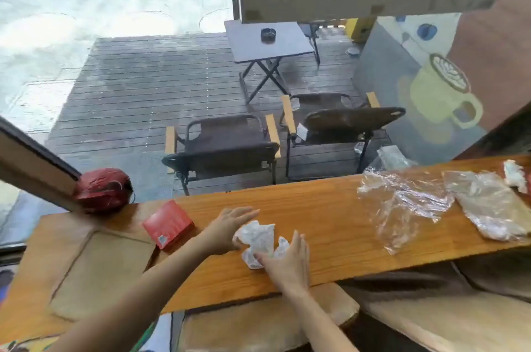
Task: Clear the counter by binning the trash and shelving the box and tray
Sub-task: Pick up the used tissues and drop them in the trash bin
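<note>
Two hands meet on a crumpled white paper (258,242) mid-counter (330,225): right hand (287,262) at 5 o'clock, fingers curled pinching it; left hand (227,229) at 9 o'clock, thumb gripping its edge. Red box (168,223) farther at 9; clear plastic wrap (402,202) at 2; wooden tray (103,271) at 8.

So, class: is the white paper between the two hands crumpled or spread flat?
Crumpled. The white paper is bunched into creased lumps on the wooden counter, the left hand and right hand touching its sides.
</note>
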